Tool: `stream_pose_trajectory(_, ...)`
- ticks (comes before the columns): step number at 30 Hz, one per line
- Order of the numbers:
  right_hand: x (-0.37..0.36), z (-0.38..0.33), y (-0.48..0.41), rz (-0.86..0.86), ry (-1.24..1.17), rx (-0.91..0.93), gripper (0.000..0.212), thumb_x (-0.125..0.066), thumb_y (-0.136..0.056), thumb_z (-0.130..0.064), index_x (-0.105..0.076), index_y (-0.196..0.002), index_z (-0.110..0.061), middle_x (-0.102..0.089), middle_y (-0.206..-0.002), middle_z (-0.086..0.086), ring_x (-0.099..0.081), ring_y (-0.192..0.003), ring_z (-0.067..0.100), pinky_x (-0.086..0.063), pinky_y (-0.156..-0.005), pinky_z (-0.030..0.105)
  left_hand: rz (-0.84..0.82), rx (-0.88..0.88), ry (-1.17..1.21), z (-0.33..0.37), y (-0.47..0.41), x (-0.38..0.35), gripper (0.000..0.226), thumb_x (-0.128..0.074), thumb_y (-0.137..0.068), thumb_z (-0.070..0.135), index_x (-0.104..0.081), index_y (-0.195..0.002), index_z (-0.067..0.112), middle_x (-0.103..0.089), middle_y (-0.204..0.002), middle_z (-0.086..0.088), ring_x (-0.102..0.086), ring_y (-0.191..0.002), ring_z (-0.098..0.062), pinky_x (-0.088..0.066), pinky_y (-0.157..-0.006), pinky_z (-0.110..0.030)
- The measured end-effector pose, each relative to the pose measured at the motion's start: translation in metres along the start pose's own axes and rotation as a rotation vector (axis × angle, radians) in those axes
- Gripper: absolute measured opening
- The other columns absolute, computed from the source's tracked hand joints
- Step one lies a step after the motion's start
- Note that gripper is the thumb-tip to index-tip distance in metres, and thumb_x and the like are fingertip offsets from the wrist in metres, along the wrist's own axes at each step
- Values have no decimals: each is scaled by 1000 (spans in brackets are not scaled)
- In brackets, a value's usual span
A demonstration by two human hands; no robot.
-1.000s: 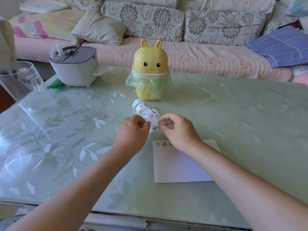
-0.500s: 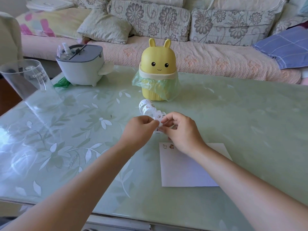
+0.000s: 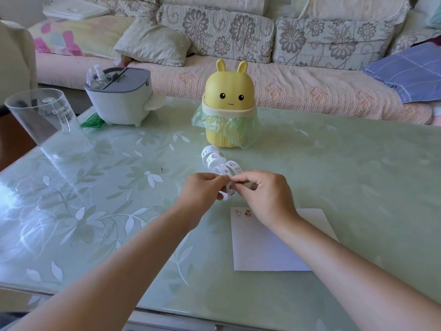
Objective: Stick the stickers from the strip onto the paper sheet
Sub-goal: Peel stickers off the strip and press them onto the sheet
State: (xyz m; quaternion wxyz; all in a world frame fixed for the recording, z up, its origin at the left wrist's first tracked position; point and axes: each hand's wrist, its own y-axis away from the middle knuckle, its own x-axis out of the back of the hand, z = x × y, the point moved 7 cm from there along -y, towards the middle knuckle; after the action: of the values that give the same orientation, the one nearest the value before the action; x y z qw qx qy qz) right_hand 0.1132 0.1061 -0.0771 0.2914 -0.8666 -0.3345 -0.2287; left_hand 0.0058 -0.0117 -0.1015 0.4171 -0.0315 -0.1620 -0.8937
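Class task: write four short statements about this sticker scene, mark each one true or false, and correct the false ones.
1. The left hand and the right hand both pinch the sticker strip. True.
2. The paper sheet is blank. False: at least two stickers show at its top left corner.
3. The yellow bin stands beyond the strip. True.
4. The clear cup stands on the right side of the table. False: it stands at the left edge.

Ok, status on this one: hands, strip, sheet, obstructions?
Both pinching the strip: left hand, right hand. Two stickers on the sheet, top left. Only the right forearm crosses over the sheet.
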Motion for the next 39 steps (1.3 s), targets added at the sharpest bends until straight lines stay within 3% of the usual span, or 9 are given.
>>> stream_pose_trajectory(6,-3,-7,-1,4,75,130,10,-82,-79,-24,-77,-83,-32,-66,-84,-15,-50,-56,11,-43,-54,26,3,33,9,-2,-1,0,20,-61,-88,24,-76,-81,11,-75,-80,-2,-58,-63,-11,-42,-60,-21)
stream_pose_trajectory(9,-4,-8,0,-38,37,117,11,-81,-80,-25,-75,-78,-33,-65,-88,-15,-49,-54,12,-44,-55,27,76,-17,-128,-2,-6,5,24,-59,-88,26,-73,-77,9,-69,-70,-2,-54,-60,-13,-40,-55,-22)
stream_pose_trajectory(14,0,1,-1,-114,-83,-44,13,-79,-83,-20,-73,-76,-30,-66,-85,-18,-50,-53,8,-41,-58,18,208,-155,-411,5,-10,13,34,-55,-91,31,-64,-84,-1,-50,-63,-5,-40,-53,-18,-32,-50,-27)
stream_pose_trajectory(18,12,16,2,-200,-198,-243,11,-79,-85,-19,-74,-77,-24,-67,-63,-5,-63,-54,19,-45,-50,22,250,-285,-540,13,-5,10,23,-59,-91,36,-66,-86,15,-65,-83,4,-57,-71,-14,-38,-57,-21)
stream_pose_trajectory(22,25,33,10,-273,-180,-373,5,-78,-86,-17,-75,-82,-16,-67,-59,-8,-60,-53,13,-42,-46,16,292,-528,-600,26,12,1,24,-67,-87,39,-54,-97,22,-52,-93,9,-52,-80,-11,-38,-63,-22)
stream_pose_trajectory(26,39,53,24,-351,-116,-481,5,-72,-89,-14,-75,-87,-11,-68,-65,-6,-56,-50,13,-35,-40,12,228,-830,-676,38,36,-21,18,-71,-86,23,-54,-91,17,-52,-93,5,-50,-82,-15,-38,-63,-27)
stream_pose_trajectory(29,47,60,28,-362,-71,-497,9,-70,-90,-14,-76,-85,-12,-72,-70,-5,-57,-50,14,-34,-40,12,75,-991,-721,36,52,-46,12,-69,-84,13,-59,-88,18,-54,-90,6,-51,-80,-13,-43,-61,-29)
stream_pose_trajectory(33,49,60,29,-358,-85,-508,9,-69,-90,-11,-76,-85,-7,-71,-73,1,-56,-51,15,-35,-39,13,-95,-1038,-840,12,58,-72,9,-64,-86,16,-67,-91,22,-60,-92,7,-57,-84,-16,-49,-58,-30)
stream_pose_trajectory(39,42,64,26,-372,-50,-497,9,-71,-84,-12,-76,-78,-12,-76,-77,5,-58,-56,15,-49,-51,23,-64,-996,-921,-6,51,-72,31,-42,-89,30,-72,-92,22,-65,-96,9,-60,-89,-16,-53,-54,-32)
